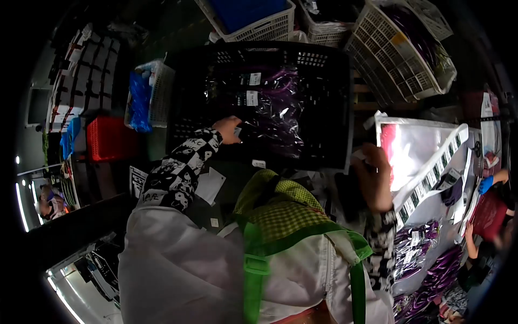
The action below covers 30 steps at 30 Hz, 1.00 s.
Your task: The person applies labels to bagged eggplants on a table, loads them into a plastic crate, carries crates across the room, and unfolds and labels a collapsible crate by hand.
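Head view: purple bundles [281, 110] in clear wrap lie in black crate [348, 119], upper centre. Two white labels [252, 98] on them, print too small to read. Left hand [227, 129] beside bundles, fingers half curled; grip cannot be told. Right hand [375, 178] near crate's lower right corner, fingers bent, hold unclear. Label strip [430, 171], right of frame, unreadable.

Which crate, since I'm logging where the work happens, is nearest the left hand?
The black crate holding bagged purple items: the left hand is over it; the red crate and white crates stand farther off.
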Available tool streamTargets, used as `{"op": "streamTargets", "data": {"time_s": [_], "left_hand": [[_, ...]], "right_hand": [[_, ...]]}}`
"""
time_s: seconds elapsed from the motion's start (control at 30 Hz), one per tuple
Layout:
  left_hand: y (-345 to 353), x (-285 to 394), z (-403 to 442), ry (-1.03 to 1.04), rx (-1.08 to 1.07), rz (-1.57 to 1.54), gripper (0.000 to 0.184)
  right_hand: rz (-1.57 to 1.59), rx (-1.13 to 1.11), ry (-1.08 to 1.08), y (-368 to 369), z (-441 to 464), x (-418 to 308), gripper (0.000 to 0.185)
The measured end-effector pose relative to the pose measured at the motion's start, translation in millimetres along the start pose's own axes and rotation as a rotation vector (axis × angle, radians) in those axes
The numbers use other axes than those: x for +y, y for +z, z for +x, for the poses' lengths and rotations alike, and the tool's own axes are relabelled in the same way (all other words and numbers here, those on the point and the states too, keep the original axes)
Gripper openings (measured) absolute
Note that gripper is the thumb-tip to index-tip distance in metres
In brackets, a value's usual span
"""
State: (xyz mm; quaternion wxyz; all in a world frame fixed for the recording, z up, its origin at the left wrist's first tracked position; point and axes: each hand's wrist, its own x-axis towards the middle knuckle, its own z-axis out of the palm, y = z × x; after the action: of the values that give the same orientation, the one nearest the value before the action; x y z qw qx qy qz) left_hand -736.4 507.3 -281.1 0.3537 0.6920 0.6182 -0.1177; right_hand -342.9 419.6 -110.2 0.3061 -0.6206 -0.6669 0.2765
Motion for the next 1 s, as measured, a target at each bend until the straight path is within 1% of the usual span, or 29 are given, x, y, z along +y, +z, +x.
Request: {"op": "streamTargets", "data": {"time_s": [0.07,0.1,0.13,0.2,0.27,0.33,0.37,0.4,0.43,0.47,0.5,0.57,0.6,0.67,0.7,0.73,0.8,0.83,0.87,0.9,0.93,0.97,1.0], "left_hand": [[25,-21,9,0.212,-0.068,0.252,0.084],[30,-33,13,0.239,-0.064,0.313,0.094],[29,-35,14,0.272,-0.056,0.325,0.096],[35,-40,17,0.255,-0.027,0.315,0.096],[47,-55,22,0.348,0.124,0.3,0.078],[56,-38,32,0.334,0.16,0.334,0.072],[52,-35,31,0.341,0.147,0.329,0.072],[50,-33,28,0.319,0.113,0.24,0.072],[46,-32,27,0.299,0.082,0.152,0.073],[47,-34,31,0.304,0.073,0.144,0.073],[47,-34,36,0.293,0.005,0.143,0.075],[48,-38,43,0.276,-0.112,0.141,0.078],[52,-39,44,0.281,-0.118,0.136,0.078],[45,-34,39,0.318,0.004,0.071,0.073],[42,-32,35,0.334,0.025,0.097,0.072],[46,-34,33,0.334,0.015,0.1,0.072],[51,-39,29,0.362,-0.148,0.056,0.069],[56,-43,27,0.397,-0.092,0.069,0.063],[57,-44,27,0.402,-0.097,0.073,0.063],[59,-45,30,0.406,-0.06,0.057,0.06],[62,-46,33,0.407,-0.02,0.039,0.057],[49,-36,26,0.398,0.053,0.095,0.053],[32,-28,20,0.374,-0.065,0.118,0.045]], "right_hand": [[-0.155,-0.167,-0.18,56,51,-2,0.038],[-0.175,-0.217,-0.173,93,75,4,0.041],[-0.199,-0.261,-0.171,125,95,17,0.043],[-0.337,-0.403,-0.065,188,127,41,0.054],[-0.351,-0.585,0.116,244,147,47,0.069],[-0.533,-0.762,0.198,271,160,61,0.076],[-0.591,-0.547,0.073,284,149,47,0.075],[-0.701,-0.605,0.146,288,144,39,0.074],[-0.711,-0.62,0.147,292,144,37,0.074],[-0.724,-0.638,0.144,294,144,38,0.074],[-0.73,-0.644,0.148,292,145,39,0.074],[-0.735,-0.737,0.167,288,148,40,0.068],[-0.738,-0.741,0.174,289,146,46,0.068],[-0.572,-0.55,0.082,287,145,42,0.061],[-0.494,-0.595,0.125,281,153,45,0.053],[-0.473,-0.404,-0.054,286,151,61,0.048],[-0.413,-0.418,0.003,262,169,24,0.044],[-0.379,-0.376,-0.063,260,176,27,0.042],[-0.346,-0.333,-0.134,258,184,35,0.041],[-0.321,-0.375,-0.154,261,188,52,0.039],[-0.396,-0.514,-0.096,268,193,72,0.04],[-0.483,-0.543,-0.066,269,192,78,0.041],[-0.568,-0.575,-0.035,272,188,82,0.042]]}}
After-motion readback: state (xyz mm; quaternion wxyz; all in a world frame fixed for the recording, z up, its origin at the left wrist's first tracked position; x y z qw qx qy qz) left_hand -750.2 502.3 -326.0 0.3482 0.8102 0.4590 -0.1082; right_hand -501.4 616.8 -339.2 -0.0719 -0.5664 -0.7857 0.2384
